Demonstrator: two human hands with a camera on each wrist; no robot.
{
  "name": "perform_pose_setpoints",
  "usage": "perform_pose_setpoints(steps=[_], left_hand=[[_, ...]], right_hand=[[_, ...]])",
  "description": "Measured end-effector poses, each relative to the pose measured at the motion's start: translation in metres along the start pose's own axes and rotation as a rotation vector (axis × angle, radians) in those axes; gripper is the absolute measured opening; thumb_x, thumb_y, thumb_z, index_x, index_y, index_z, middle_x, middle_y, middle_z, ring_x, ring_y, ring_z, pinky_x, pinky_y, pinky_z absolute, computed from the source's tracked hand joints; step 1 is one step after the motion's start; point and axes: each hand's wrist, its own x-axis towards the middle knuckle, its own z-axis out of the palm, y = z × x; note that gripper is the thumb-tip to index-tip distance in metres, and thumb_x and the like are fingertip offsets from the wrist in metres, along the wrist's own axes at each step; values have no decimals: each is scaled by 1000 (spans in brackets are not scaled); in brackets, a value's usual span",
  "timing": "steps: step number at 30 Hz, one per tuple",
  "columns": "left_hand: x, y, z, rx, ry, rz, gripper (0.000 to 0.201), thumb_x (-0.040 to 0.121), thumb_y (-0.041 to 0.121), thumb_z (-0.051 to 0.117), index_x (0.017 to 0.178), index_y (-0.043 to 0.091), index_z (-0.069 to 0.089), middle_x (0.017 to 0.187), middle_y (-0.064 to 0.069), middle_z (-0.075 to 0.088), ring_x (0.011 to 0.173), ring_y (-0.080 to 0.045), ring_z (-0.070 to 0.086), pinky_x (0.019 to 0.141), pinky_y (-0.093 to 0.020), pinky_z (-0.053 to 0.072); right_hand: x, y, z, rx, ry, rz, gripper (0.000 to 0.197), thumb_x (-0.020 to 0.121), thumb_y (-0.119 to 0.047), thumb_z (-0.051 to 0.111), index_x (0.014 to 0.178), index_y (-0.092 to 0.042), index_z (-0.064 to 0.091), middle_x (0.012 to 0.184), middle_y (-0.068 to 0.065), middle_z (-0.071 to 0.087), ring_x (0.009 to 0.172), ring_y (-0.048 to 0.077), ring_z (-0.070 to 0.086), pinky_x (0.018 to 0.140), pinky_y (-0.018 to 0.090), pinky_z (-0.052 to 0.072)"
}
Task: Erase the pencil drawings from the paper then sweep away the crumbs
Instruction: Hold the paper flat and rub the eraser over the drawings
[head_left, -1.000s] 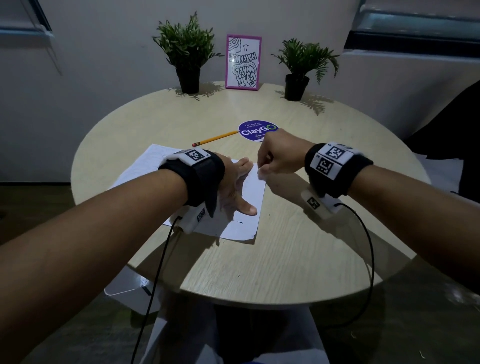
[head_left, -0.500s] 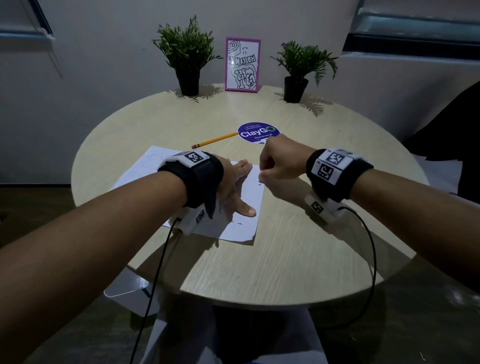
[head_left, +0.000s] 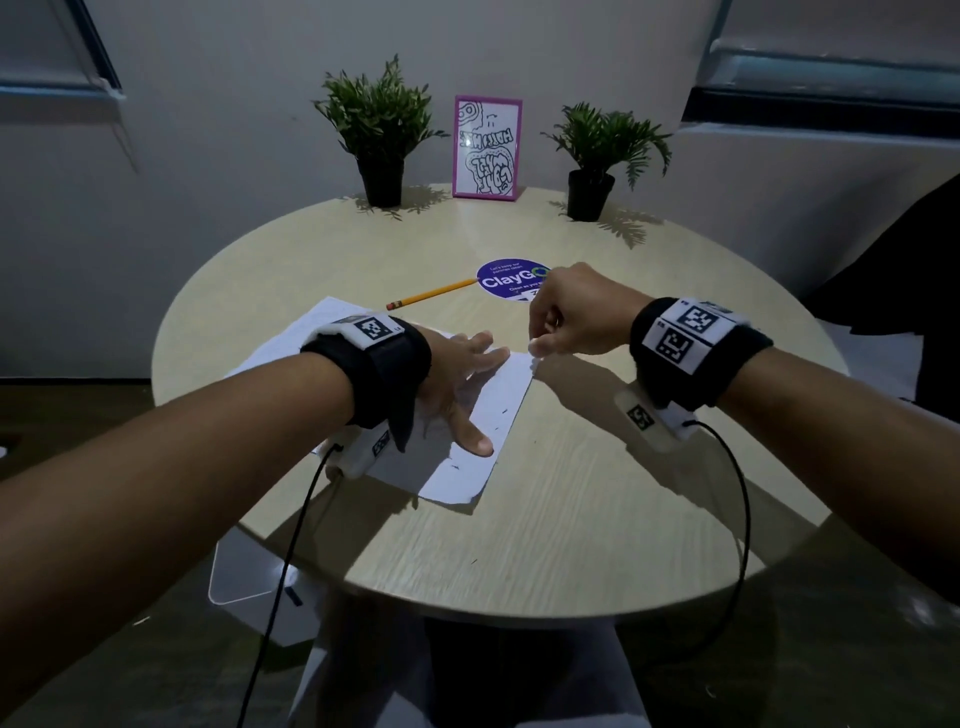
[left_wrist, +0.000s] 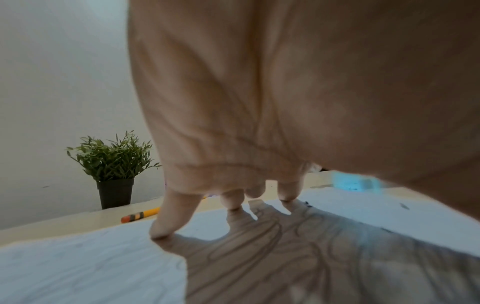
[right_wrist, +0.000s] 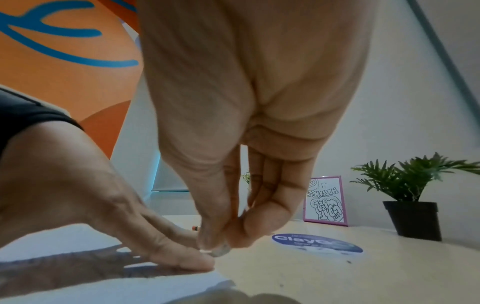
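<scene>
A white paper with faint pencil drawings lies on the round table. My left hand lies flat on the sheet, fingers spread and pressing it down. At the paper's far right corner my right hand pinches a small grey eraser between thumb and fingers, just beside the left hand's fingertips. Dark crumbs dot the paper near its right edge.
A yellow pencil lies beyond the paper, beside a round purple ClayGo sticker. Two potted plants and a pink-framed picture stand at the table's far edge. Cables hang from both wrists.
My right hand with the eraser has shifted slightly to the right, off the paper's far corner. My left hand stays pressed on the sheet.
</scene>
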Motion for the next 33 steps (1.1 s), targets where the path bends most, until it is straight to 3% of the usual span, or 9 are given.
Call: perform_pose_setpoints(steps=[7, 11, 13, 15, 17, 20, 26, 30, 33], left_hand=[[-7, -14, 14, -70, 24, 126, 136, 56, 78, 76, 156, 40, -9, 163, 14, -23, 153, -18, -5, 123, -51, 12], [-8, -15, 11, -151, 102, 131, 115, 59, 86, 64, 154, 49, 13, 165, 13, -14, 153, -18, 6, 123, -46, 16], [-5, -13, 9, -154, 196, 115, 98, 67, 83, 59, 152, 45, 30, 167, 5, -1, 151, -24, 16, 121, -42, 22], [-2, -6, 9, -124, 275, 101, 86, 73, 78, 62, 147, 36, 45, 159, -3, 30, 143, -27, 32, 114, -38, 32], [0, 2, 10, -113, 313, 83, 79, 72, 75, 67, 134, 28, 57, 121, 2, 58, 120, -26, 52, 100, -37, 46], [-2, 9, 10, -74, 276, 50, 77, 71, 77, 65, 127, 24, 61, 103, 5, 62, 98, -20, 56, 88, -41, 52], [-5, 13, 7, -35, 218, 6, 67, 78, 71, 64, 122, 21, 62, 108, 2, 66, 105, -19, 58, 93, -39, 51], [-7, 15, 6, 15, 178, 17, 70, 84, 71, 55, 132, 21, 55, 103, 5, 46, 103, -19, 48, 92, -37, 46], [-7, 14, 8, -4, 180, 16, 66, 84, 71, 56, 130, 23, 57, 105, 6, 47, 109, -20, 52, 96, -39, 47]], right_hand=[[-6, -9, 14, 139, -66, -36, 4, 81, -17, 79, 82, -14, 77, 64, -5, 72, 60, 2, 67, 62, 19, 48], [-3, -20, 22, 106, -109, -68, 2, 81, -19, 79, 82, -18, 79, 67, -6, 71, 63, 7, 65, 59, 22, 46], [-2, -21, 23, 100, -104, -65, 2, 80, -19, 79, 82, -20, 79, 67, -6, 71, 64, 9, 65, 60, 25, 48], [-3, -21, 23, 111, -92, -69, 4, 79, -17, 79, 82, -19, 80, 66, -7, 70, 63, 8, 64, 61, 25, 48], [-5, -21, 23, 104, -72, -82, 6, 79, -17, 79, 85, -18, 81, 67, -7, 69, 62, 6, 61, 59, 23, 43], [-6, -22, 24, 92, -50, -85, 8, 79, -16, 78, 87, -18, 82, 67, -7, 68, 61, 4, 56, 59, 22, 39], [-15, -40, 24, 57, -88, -189, 5, 79, -18, 78, 82, -15, 79, 65, -5, 66, 60, 0, 54, 60, 25, 44], [-10, -31, 23, 98, -64, -89, 5, 80, -20, 78, 82, -16, 81, 71, -2, 74, 63, 3, 60, 61, 26, 45], [-15, -40, 26, 64, -81, -121, 6, 79, -17, 76, 83, -14, 81, 74, 0, 74, 68, 8, 61, 65, 29, 51]])
